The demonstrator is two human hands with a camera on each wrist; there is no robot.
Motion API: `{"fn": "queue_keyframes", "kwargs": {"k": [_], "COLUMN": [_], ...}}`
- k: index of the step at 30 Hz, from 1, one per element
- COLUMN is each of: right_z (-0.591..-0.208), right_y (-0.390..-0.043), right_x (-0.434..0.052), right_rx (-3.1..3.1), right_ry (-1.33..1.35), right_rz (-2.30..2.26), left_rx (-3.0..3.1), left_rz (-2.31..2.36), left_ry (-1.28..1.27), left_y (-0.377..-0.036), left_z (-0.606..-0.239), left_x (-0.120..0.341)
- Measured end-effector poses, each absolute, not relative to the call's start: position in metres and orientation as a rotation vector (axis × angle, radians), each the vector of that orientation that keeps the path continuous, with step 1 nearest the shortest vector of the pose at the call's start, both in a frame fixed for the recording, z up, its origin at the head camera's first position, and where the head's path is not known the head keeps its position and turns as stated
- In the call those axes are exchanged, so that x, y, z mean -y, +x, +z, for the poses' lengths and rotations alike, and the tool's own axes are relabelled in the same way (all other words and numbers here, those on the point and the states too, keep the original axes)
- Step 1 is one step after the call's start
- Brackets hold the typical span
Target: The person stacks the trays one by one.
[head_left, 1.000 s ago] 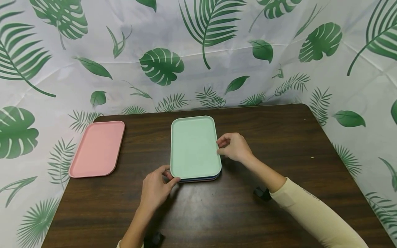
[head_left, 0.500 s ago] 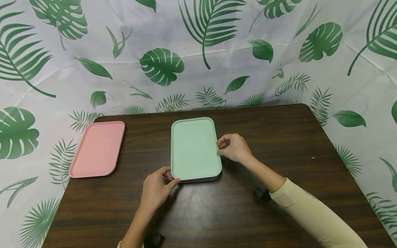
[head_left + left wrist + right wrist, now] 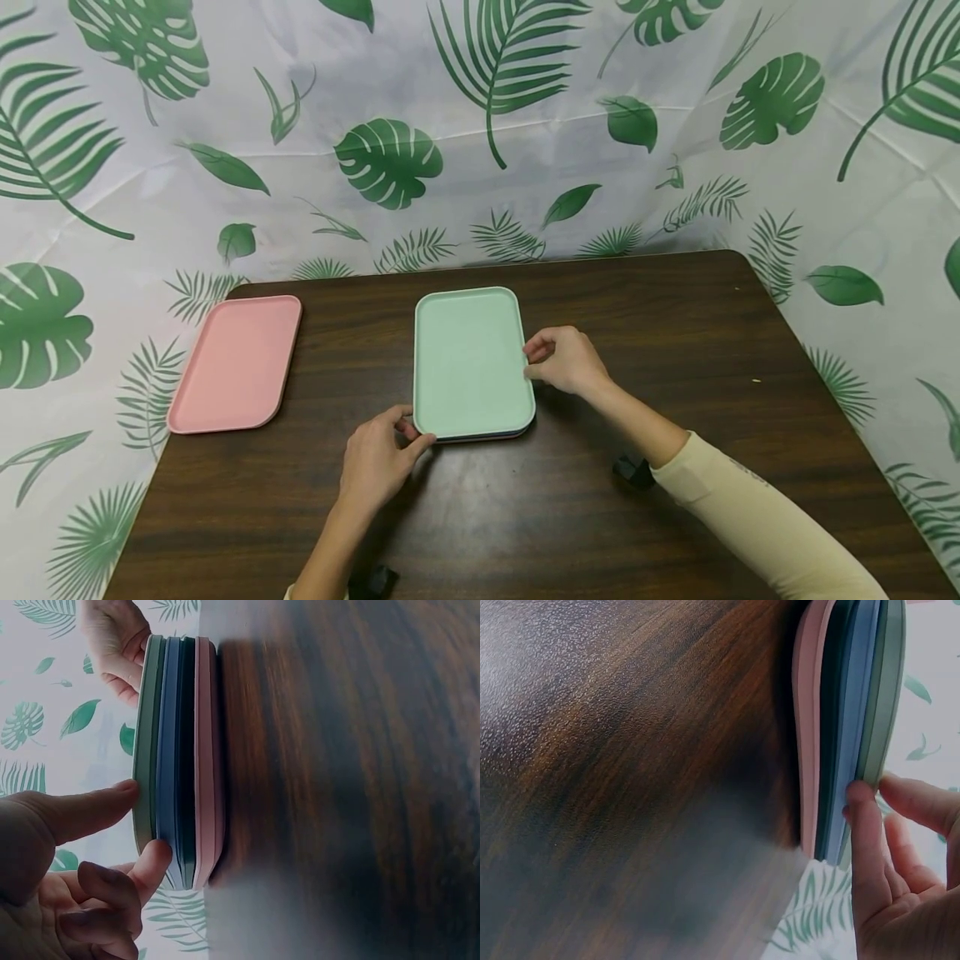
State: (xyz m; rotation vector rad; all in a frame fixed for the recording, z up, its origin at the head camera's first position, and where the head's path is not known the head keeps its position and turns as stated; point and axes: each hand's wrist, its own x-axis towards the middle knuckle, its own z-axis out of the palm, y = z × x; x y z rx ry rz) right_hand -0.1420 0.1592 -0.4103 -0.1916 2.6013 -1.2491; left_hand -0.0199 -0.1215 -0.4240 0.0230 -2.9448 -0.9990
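Note:
A stack of rectangular trays lies on the dark wood table, the light green tray on top. Beneath it, seen edge-on in the left wrist view, come a blue tray, a dark tray and a pink tray. My left hand pinches the green tray's near-left corner, thumb on its rim and index fingertip at the side, by the blue edge. On the right side, my right hand pinches the green rim between thumb and index finger, the fingertip close against the blue tray's edge.
Another pink tray lies apart at the table's left edge. The wooden table runs back to a white leaf-patterned cloth. A tiny pale speck shows on the right of the table.
The green tray has shifted slightly towards me, and its near edge now covers more of the trays below. Both hands stay at the same places on its rim.

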Motion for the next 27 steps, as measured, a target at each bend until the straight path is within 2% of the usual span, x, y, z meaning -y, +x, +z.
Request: {"fn": "queue_keyframes", "kwargs": {"k": [27], "right_z": [-0.4118], "right_y": [-0.1418], "right_x": [-0.1590], "right_rx": [-2.559], "right_ry": [-0.167], "right_rz": [-1.265], "left_rx": [2.966], "left_rz": [-0.994], "left_ry": [0.010], "left_y": [-0.0202], "left_z": [-0.4263], "left_x": [0.1255]}}
